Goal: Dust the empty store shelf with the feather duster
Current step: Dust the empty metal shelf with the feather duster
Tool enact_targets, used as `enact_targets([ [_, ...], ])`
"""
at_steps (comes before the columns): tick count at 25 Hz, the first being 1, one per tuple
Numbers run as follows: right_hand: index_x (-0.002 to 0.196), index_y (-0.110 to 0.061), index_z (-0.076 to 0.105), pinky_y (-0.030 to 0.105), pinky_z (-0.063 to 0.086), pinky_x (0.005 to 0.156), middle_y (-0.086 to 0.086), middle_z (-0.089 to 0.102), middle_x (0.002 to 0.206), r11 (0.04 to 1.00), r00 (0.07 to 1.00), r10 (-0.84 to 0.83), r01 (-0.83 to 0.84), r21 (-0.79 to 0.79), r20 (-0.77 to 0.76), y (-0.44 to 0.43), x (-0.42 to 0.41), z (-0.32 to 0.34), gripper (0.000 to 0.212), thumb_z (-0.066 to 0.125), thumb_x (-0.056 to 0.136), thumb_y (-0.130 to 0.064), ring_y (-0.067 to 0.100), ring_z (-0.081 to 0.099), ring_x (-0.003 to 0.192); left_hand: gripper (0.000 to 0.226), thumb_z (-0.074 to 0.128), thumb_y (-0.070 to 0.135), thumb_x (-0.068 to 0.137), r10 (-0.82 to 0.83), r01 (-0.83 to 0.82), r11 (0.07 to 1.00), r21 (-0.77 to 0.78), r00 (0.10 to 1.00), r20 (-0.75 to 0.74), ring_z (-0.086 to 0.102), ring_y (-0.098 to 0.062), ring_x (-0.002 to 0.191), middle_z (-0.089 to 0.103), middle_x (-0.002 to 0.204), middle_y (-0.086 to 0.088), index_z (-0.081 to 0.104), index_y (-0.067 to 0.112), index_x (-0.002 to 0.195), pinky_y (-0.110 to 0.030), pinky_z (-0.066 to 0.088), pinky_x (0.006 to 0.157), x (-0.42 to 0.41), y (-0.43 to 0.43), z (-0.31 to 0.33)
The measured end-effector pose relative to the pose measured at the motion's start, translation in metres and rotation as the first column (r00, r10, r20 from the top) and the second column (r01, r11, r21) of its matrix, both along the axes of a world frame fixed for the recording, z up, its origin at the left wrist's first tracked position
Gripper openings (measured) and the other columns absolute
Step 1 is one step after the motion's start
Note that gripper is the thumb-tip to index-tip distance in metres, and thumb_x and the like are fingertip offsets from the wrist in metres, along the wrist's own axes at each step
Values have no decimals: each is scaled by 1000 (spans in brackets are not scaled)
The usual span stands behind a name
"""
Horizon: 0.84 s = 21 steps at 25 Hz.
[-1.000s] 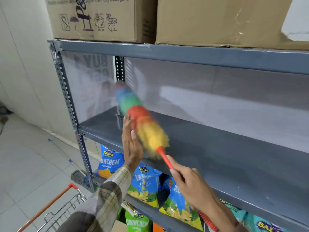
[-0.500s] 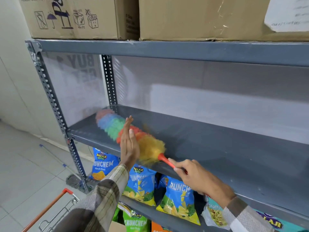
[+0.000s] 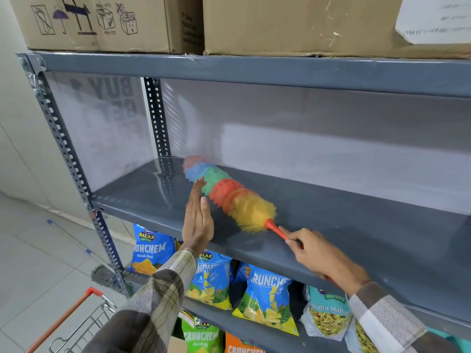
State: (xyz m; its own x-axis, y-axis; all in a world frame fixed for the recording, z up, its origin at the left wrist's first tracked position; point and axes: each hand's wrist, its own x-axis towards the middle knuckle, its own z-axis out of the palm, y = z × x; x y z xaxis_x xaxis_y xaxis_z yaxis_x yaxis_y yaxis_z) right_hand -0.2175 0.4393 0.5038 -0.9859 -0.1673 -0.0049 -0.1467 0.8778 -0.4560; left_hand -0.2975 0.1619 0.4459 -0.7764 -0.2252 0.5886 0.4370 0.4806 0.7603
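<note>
A rainbow feather duster lies across the grey metal shelf, its pink tip toward the back left corner and its yellow end nearest me. My right hand grips the duster's red handle at the shelf's front edge. My left hand is held flat and upright, fingers together, just left of the duster's fluffy head, holding nothing. The shelf surface carries no goods.
Two cardboard boxes sit on the shelf above. Blue and green snack bags fill the shelves below. A perforated upright post marks the left corner. A shopping trolley with an orange handle stands at lower left on the tiled floor.
The duster swung down from the left side panel onto the shelf surface and swept rightward along it. My right hand moved right with the handle; my left hand stayed beside the head.
</note>
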Motion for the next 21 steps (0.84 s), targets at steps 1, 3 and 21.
enact_targets([
  [1,120,-32,69,26,28,36,-7,41,47,1000,1000,-8,8,-20,3,-1,2,1,31,45,101,-27,11,32,31,61,13,48,103,-6,6,1000,-6,1000,11,27,10,148,34,166,6,30,26,157,-15,18,122,1,1,2],
  [3,128,-43,61,25,33,31,-6,42,49,994,1000,-4,4,-110,-3,-3,13,7,35,43,102,-27,14,38,30,64,14,47,102,-2,3,1000,-11,1000,20,30,-2,151,36,165,3,33,21,157,-26,22,125,3,0,6],
  [21,159,-22,17,30,43,61,5,60,79,992,992,-116,119,-50,48,-78,113,0,57,33,104,-17,19,58,70,55,21,26,106,155,-155,988,-17,988,-21,20,-13,160,31,169,2,35,14,158,-24,14,127,-11,-53,4],
])
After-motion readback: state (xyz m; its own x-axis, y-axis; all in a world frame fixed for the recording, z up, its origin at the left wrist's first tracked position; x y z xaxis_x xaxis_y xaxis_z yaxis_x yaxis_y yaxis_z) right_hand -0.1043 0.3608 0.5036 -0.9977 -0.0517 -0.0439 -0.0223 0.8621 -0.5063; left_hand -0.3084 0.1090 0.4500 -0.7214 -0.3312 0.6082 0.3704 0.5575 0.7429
